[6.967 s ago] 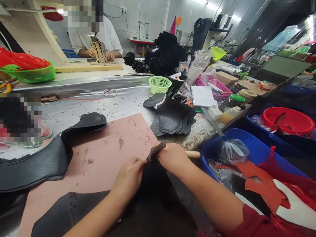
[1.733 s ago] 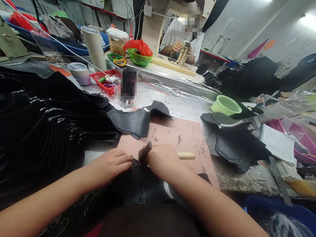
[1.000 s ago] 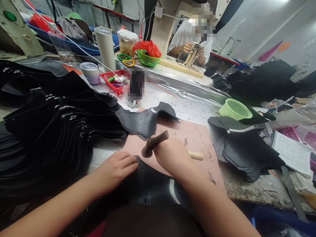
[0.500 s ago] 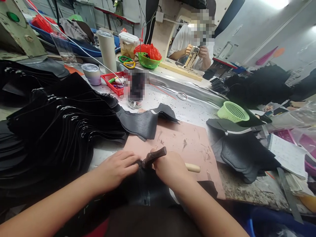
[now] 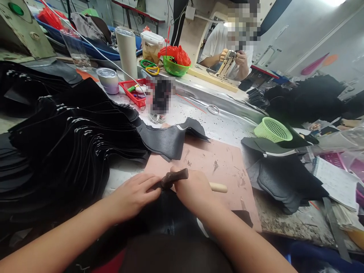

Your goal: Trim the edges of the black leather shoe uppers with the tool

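Observation:
My right hand (image 5: 195, 189) is closed round a hammer (image 5: 174, 177) with a dark metal head and a pale wooden handle sticking out behind the fist. The hammer head is at the far edge of a black leather piece (image 5: 167, 216), close to my left fingertips; whether it touches the leather I cannot tell. My left hand (image 5: 139, 193) grips that edge, its fingers close together and partly hidden by the dark material. Beneath my right hand is a worn pinkish board (image 5: 224, 159). Another black leather piece (image 5: 167, 140) lies across the board's far left corner.
A tall stack of black leather pieces (image 5: 76, 140) fills the left. More black pieces (image 5: 281, 174), a green basket (image 5: 273, 129) and a notebook (image 5: 335, 182) are on the right. Behind stand a red tray (image 5: 133, 94), cups and a green bowl (image 5: 176, 69). A person (image 5: 224, 49) works opposite.
The view has turned slightly, so the bench appears farther right. The hammer and my right hand have shifted a little left, towards my left hand. Both grips look the same.

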`<state>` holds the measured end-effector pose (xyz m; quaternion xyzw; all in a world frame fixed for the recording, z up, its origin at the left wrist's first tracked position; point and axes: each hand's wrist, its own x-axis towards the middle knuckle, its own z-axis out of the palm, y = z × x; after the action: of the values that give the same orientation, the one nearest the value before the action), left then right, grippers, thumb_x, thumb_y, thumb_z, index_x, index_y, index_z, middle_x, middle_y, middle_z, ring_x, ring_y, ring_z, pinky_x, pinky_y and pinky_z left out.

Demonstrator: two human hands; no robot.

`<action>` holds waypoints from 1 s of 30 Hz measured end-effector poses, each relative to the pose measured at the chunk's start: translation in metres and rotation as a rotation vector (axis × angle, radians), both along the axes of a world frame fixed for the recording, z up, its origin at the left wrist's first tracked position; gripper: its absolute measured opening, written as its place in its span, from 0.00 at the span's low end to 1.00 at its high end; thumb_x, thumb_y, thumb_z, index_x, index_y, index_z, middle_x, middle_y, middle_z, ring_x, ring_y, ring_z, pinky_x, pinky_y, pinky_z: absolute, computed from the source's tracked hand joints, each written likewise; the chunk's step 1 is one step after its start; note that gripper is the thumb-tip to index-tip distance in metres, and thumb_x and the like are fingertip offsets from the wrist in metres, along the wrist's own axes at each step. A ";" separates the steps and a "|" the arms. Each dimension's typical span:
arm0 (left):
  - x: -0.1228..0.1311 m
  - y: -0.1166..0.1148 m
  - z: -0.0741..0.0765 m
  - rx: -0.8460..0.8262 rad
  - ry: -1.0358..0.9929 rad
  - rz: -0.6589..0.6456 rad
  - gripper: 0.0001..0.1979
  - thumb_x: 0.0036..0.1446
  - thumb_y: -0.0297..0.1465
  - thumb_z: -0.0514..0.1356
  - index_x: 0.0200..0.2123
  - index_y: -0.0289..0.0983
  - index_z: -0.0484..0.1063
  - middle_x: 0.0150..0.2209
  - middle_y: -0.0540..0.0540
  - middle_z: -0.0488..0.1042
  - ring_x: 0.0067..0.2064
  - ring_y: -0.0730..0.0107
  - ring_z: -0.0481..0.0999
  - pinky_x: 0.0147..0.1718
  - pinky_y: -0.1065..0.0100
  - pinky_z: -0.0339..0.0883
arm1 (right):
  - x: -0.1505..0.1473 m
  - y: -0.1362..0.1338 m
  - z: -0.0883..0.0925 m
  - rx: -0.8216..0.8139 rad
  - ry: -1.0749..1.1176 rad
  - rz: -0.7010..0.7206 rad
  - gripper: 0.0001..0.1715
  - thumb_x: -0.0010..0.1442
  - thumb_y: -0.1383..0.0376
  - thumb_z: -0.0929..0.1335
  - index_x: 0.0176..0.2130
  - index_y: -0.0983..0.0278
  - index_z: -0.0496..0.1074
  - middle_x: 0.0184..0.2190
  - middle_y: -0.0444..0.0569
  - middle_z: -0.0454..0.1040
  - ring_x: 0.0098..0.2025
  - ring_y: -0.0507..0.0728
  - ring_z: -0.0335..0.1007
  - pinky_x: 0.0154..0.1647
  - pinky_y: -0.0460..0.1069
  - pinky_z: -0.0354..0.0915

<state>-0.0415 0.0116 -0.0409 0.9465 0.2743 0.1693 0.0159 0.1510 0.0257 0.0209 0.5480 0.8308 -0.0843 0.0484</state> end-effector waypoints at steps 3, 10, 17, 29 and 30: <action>0.000 -0.001 0.000 0.001 -0.006 0.016 0.16 0.50 0.19 0.48 0.38 0.37 0.69 0.46 0.40 0.68 0.44 0.62 0.65 0.41 0.62 0.64 | -0.001 0.001 -0.001 -0.009 -0.017 0.019 0.08 0.56 0.69 0.60 0.34 0.62 0.66 0.24 0.45 0.73 0.27 0.55 0.70 0.24 0.46 0.52; 0.001 -0.004 0.000 0.023 -0.053 0.062 0.16 0.52 0.19 0.47 0.37 0.38 0.70 0.42 0.42 0.68 0.43 0.64 0.65 0.39 0.64 0.64 | -0.005 0.007 0.001 -0.019 -0.053 0.040 0.08 0.56 0.67 0.60 0.34 0.62 0.67 0.26 0.45 0.73 0.27 0.54 0.70 0.23 0.46 0.53; 0.000 -0.007 -0.002 0.051 -0.012 0.109 0.16 0.55 0.20 0.46 0.39 0.40 0.70 0.37 0.44 0.71 0.38 0.66 0.66 0.36 0.64 0.63 | -0.014 0.018 0.003 0.000 -0.002 0.034 0.08 0.56 0.67 0.60 0.34 0.62 0.67 0.26 0.46 0.73 0.28 0.54 0.68 0.24 0.46 0.53; 0.002 -0.020 0.011 0.003 0.087 0.178 0.14 0.56 0.22 0.47 0.38 0.37 0.70 0.37 0.44 0.72 0.38 0.64 0.68 0.35 0.64 0.61 | 0.051 -0.034 -0.005 -0.147 -0.065 -0.122 0.11 0.56 0.70 0.59 0.34 0.59 0.68 0.26 0.44 0.73 0.27 0.52 0.66 0.24 0.45 0.50; 0.007 -0.021 0.017 -0.019 0.085 0.179 0.12 0.57 0.25 0.48 0.37 0.37 0.70 0.36 0.44 0.72 0.39 0.64 0.69 0.36 0.64 0.61 | 0.064 -0.036 -0.005 -0.116 -0.072 -0.182 0.11 0.56 0.69 0.59 0.33 0.59 0.69 0.27 0.44 0.73 0.28 0.53 0.66 0.25 0.45 0.51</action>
<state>-0.0345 -0.0092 -0.0241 0.9243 0.3599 0.1273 -0.0018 0.2151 -0.0106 0.0157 0.6203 0.7690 -0.1164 0.1019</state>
